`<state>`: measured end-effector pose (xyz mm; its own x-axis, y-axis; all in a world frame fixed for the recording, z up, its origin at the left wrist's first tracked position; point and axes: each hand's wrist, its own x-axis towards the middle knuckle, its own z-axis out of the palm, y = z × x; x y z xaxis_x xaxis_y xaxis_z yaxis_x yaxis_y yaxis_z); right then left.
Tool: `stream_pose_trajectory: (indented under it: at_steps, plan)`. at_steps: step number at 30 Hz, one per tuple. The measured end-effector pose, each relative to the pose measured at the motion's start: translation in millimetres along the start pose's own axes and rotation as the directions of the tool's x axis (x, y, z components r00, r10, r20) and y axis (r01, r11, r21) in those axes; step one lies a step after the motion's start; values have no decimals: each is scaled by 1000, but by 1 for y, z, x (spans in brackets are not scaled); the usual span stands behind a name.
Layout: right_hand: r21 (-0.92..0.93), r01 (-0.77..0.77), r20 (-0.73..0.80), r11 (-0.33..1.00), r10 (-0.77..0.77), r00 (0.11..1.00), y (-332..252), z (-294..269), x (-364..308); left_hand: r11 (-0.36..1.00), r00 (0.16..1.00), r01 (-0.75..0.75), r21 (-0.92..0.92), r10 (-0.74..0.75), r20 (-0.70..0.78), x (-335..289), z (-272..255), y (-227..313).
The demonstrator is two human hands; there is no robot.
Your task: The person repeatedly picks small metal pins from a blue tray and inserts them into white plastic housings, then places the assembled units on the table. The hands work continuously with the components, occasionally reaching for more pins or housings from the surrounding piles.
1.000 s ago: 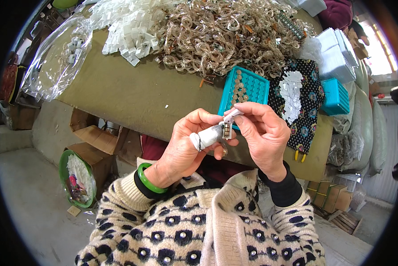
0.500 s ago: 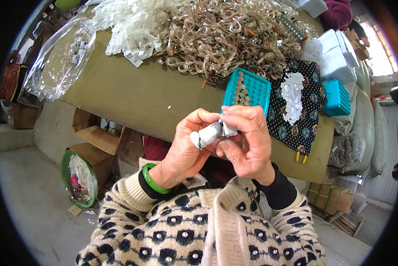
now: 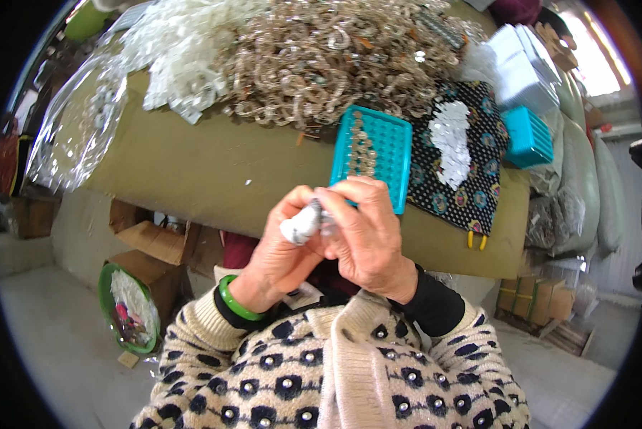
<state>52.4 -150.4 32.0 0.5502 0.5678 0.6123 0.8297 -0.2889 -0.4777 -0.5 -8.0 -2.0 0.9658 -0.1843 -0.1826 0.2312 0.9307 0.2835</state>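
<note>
Both hands meet in front of my chest, just short of the table edge. My left hand, with a green bangle at its wrist, is closed in a pinch. A white cover with a greyish tip seems to be wrapped round its thumb. My right hand is closed too, its fingertips against those of the left. Something small and pale shows between them, blurred and mostly hidden by fingers. Just beyond lies a teal tray of small cups, with round brownish pieces along its left side.
A heap of clear brownish loops and a pile of white translucent pieces cover the table's far side. Right of the tray, white flat pieces lie on a patterned black cloth. A teal basket stands at the right edge.
Both hands have shifted left and slightly down in the picture, still together. The tray, cloth and heaps also sit further left as the view has moved.
</note>
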Motion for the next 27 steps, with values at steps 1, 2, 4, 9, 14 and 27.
stream_pose_trajectory:
  at_steps: [1,2,4,9,14,27]
  plan:
    - [-22,-19,53,1000,20,998,-3,-6,-2,999,1000,2,35,-2,0,-1,0,4]
    - [-2,-37,74,999,38,997,-4,-13,-6,998,1000,0,62,0,6,-2,0,8]
    - [42,-68,3,997,68,998,4,-32,-13,986,988,-100,130,83,129,-2,0,12]
    - [-413,-294,-205,862,226,952,62,-77,-33,985,977,-131,107,111,181,4,-6,14]
    - [-603,-289,-71,744,311,948,92,-87,-50,992,984,-93,86,79,157,7,-11,8]
    - [-362,-403,-114,841,389,914,91,-94,-56,991,991,-78,107,65,120,9,-12,6]
